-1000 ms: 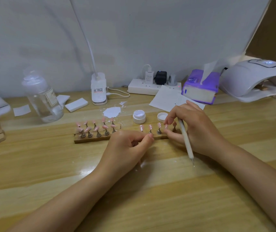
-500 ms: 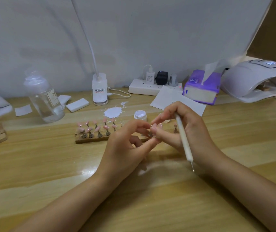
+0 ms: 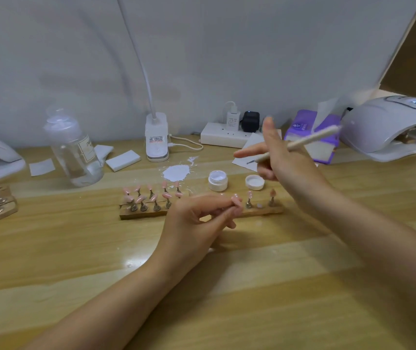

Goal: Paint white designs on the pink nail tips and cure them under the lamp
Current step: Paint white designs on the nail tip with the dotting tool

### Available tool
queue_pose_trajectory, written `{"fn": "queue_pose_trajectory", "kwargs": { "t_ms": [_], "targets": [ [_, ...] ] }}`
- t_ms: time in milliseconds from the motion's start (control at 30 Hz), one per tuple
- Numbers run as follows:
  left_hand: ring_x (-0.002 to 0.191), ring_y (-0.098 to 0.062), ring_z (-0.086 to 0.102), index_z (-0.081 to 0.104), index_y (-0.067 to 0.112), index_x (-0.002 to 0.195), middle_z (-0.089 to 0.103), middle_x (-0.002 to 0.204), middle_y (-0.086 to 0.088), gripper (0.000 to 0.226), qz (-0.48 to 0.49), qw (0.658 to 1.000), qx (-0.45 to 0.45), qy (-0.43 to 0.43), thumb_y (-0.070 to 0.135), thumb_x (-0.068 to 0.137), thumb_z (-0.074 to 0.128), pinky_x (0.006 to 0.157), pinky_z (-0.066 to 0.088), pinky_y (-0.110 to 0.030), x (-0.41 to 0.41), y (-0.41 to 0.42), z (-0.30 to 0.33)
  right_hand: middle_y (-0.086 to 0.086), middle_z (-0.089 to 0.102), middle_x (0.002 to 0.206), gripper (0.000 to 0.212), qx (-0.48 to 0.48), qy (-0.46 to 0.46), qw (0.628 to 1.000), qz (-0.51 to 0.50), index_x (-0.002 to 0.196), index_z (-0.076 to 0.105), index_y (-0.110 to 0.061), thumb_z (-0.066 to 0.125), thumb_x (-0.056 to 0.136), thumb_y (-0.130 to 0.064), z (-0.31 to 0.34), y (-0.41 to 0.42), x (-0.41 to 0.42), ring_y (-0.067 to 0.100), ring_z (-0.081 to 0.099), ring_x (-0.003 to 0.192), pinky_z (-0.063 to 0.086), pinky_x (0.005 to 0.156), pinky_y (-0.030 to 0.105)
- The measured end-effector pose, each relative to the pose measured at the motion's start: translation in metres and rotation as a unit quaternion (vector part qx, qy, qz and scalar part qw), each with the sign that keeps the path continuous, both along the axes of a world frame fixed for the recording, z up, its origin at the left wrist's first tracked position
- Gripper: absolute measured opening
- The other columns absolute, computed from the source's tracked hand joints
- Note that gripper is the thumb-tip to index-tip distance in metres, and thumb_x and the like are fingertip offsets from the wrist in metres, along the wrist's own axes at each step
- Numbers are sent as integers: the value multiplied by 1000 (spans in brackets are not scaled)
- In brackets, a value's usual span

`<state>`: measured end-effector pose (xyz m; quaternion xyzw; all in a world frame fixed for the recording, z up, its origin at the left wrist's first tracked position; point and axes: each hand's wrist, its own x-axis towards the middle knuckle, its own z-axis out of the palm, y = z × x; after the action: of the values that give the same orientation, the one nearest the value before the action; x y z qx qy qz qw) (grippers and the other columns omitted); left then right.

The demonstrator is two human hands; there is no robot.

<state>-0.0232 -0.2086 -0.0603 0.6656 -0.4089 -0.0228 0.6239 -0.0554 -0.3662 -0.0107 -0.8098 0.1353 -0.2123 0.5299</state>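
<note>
Pale wood grain runs across the desk [image 3: 75, 248], which backs onto a plain grey wall. Near the middle lies a long wooden strip [image 3: 265, 210] carrying small metal stands; at its left end two rows of glossy pink nail tips [image 3: 151, 195] sit on them, oval and angled upward, while toward its right end only two more tips stand, well apart, with a bare metal disc between them. The left hand [image 3: 197, 218] rests just in front of the strip, fingers curled, thumb and fingertips pinching one pink nail tip [image 3: 235, 198]; it is too small and blurred to tell whether it carries any white. The right hand [image 3: 285, 162] is raised above the strip's right end, its forefinger and another finger stretched out, the other fingers closed round a slim white pen [image 3: 303, 144] whose fine metal point aims left. Behind the strip stand an open white jar [image 3: 217, 180] of white paint and its lid [image 3: 254, 182], lying upside down beside it, with a white smear [image 3: 176, 172] on the wood to their left. A white curing lamp [image 3: 389, 127] stands at the desk's far right edge, its mouth facing the middle, beside a purple tissue pack [image 3: 303, 127].
</note>
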Motion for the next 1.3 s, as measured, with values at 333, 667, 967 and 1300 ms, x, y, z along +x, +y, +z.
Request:
{"fn": "queue_pose_trajectory", "kwargs": {
  "t_ms": [333,667,967,1300],
  "targets": [
    [56,-5,62,72,4,83,71,77,-5,8,-16,999,3,49,2,79,66,45,50,-22,4,-1,-6,-2,45,48,41,-93,19,995,-32,50,39,-16,74,72,-16,-19,-5,69,9,44,46,33,40,10],
    [59,-6,65,72,8,77,70,73,7,8,-18,997,14,69,5,80,65,47,51,-27,4,-1,-5,-4,40,48,36,-148,32,988,-25,49,39,-16,68,69,-8,-26,-6,81,8,38,48,32,47,21],
    [76,-10,70,72,19,71,73,70,0,8,-23,995,3,102,11,72,68,57,54,-19,0,0,0,-7,41,46,37,-135,-6,990,-30,50,38,-17,67,72,-9,-23,-5,75,4,40,47,31,44,13],
    [79,-10,67,72,18,67,73,72,-2,5,-61,991,17,116,15,67,68,59,49,-13,-1,1,4,-6,60,49,24,189,-169,967,30,60,58,-19,74,64,-36,-2,15,-13,3,57,47,52,56,18]
  ]
}}
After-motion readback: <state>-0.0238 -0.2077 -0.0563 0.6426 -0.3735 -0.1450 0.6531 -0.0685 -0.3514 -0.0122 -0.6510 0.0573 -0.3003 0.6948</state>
